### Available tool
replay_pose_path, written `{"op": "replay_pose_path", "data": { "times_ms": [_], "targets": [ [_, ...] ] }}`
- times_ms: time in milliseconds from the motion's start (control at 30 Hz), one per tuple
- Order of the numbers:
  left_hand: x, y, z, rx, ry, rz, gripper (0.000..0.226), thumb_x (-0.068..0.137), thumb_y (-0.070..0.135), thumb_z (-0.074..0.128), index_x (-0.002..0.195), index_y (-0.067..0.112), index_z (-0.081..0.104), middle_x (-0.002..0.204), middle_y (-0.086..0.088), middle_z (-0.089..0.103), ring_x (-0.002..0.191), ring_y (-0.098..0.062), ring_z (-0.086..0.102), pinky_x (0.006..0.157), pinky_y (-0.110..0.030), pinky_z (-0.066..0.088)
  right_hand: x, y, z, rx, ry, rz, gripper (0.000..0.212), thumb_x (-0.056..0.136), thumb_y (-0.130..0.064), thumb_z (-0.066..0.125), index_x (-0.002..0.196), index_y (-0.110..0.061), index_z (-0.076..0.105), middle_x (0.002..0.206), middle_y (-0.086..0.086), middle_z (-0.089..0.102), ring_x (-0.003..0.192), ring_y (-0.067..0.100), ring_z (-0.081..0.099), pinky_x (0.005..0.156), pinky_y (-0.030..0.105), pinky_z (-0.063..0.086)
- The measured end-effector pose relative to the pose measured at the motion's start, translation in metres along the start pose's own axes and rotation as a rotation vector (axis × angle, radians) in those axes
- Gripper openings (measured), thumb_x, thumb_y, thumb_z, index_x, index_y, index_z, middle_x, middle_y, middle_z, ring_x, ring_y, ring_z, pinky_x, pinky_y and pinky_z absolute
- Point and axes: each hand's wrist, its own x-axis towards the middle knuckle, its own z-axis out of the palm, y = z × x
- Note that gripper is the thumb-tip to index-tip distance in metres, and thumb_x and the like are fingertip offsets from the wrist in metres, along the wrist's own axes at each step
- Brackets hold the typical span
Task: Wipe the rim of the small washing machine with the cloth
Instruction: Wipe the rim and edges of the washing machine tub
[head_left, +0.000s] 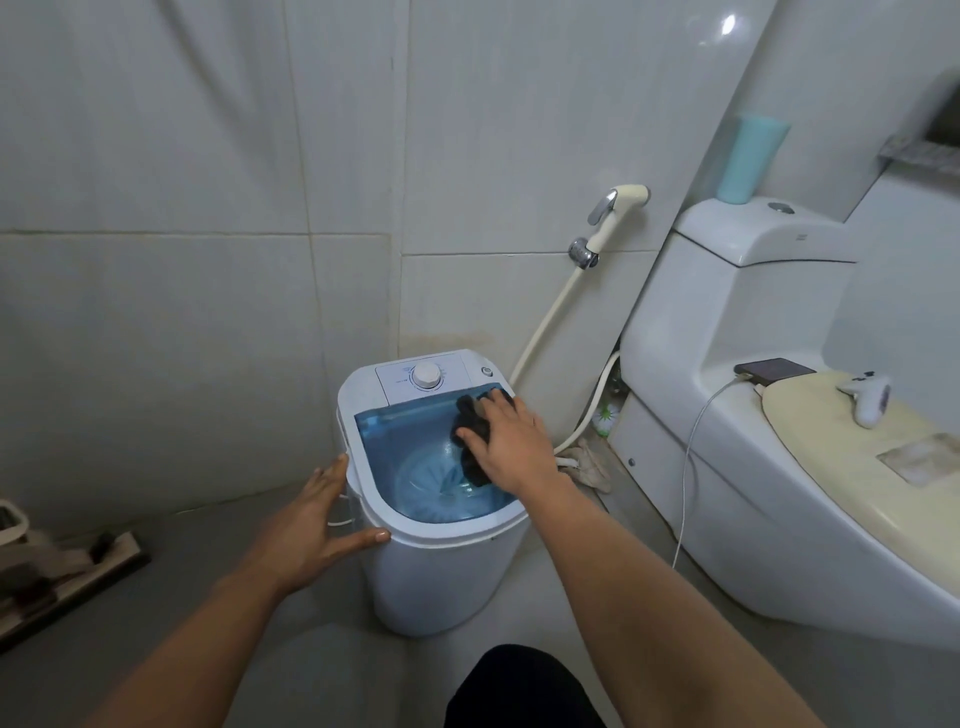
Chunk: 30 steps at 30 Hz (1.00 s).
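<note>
A small white washing machine (447, 577) stands on the bathroom floor, its blue tub open and a round dial at the back. A black cloth (470, 423) lies against the right inner rim of the tub. My right hand (511, 441) presses flat on the cloth, fingers spread toward the back right corner. Part of the cloth hangs down into the tub under the palm. My left hand (317, 514) rests open against the machine's left outer side, thumb on the front rim.
A white toilet (727, 467) stands close on the right, with a phone (774, 370) on a cable and a white controller (867, 397) on it. A bidet sprayer (613, 213) and hose hang on the tiled wall behind. Brushes (62, 566) lie on the floor at left.
</note>
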Motion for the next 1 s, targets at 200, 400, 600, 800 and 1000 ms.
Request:
{"op": "replay_pose_path", "data": {
  "times_ms": [200, 400, 600, 800, 1000],
  "targets": [
    [-0.001, 0.004, -0.003, 0.026, -0.006, -0.019, 0.138, 0.05, 0.105, 0.045, 0.162, 0.032, 0.01, 0.168, 0.011, 0.014, 0.156, -0.013, 0.007, 0.124, -0.041, 0.026, -0.016, 0.01, -0.001, 0.116, 0.039, -0.017, 0.056, 0.098, -0.055, 0.047, 0.145, -0.024, 0.049, 0.16, 0.0, 0.041, 0.148, 0.027, 0.032, 0.12, 0.046, 0.031],
    [-0.001, 0.004, -0.002, 0.03, -0.004, -0.012, 0.139, 0.051, 0.104, 0.047, 0.162, 0.029, 0.012, 0.168, 0.009, 0.015, 0.155, -0.014, 0.009, 0.124, -0.042, 0.026, -0.067, 0.002, 0.001, 0.149, 0.07, -0.058, 0.051, 0.101, -0.052, 0.047, 0.145, -0.027, 0.049, 0.162, -0.002, 0.038, 0.152, 0.023, 0.028, 0.123, 0.043, 0.027],
    [-0.002, 0.006, -0.003, 0.053, 0.012, -0.006, 0.137, 0.052, 0.103, 0.047, 0.162, 0.028, 0.014, 0.167, 0.009, 0.018, 0.155, -0.016, 0.012, 0.122, -0.044, 0.03, -0.096, -0.049, 0.017, 0.156, 0.059, -0.151, 0.053, 0.101, -0.053, 0.044, 0.146, -0.026, 0.048, 0.164, -0.001, 0.035, 0.154, 0.023, 0.024, 0.125, 0.037, 0.014],
    [-0.001, 0.002, -0.002, 0.091, 0.015, 0.005, 0.125, 0.058, 0.087, 0.046, 0.161, 0.023, 0.017, 0.167, 0.002, 0.023, 0.155, -0.021, 0.018, 0.118, -0.043, 0.037, -0.099, -0.098, 0.043, 0.158, 0.003, -0.238, 0.059, 0.103, -0.05, 0.04, 0.151, -0.017, 0.042, 0.164, 0.005, 0.033, 0.155, 0.026, 0.022, 0.127, 0.037, 0.011],
    [0.001, 0.002, -0.002, 0.102, 0.02, 0.017, 0.139, 0.051, 0.105, 0.039, 0.162, 0.024, 0.016, 0.167, 0.007, 0.02, 0.155, -0.018, 0.014, 0.12, -0.041, 0.033, -0.099, -0.062, 0.035, 0.019, 0.006, -0.323, 0.059, 0.102, -0.054, 0.034, 0.15, -0.022, 0.043, 0.164, 0.0, 0.033, 0.155, 0.022, 0.022, 0.127, 0.046, 0.011]
  ]
}}
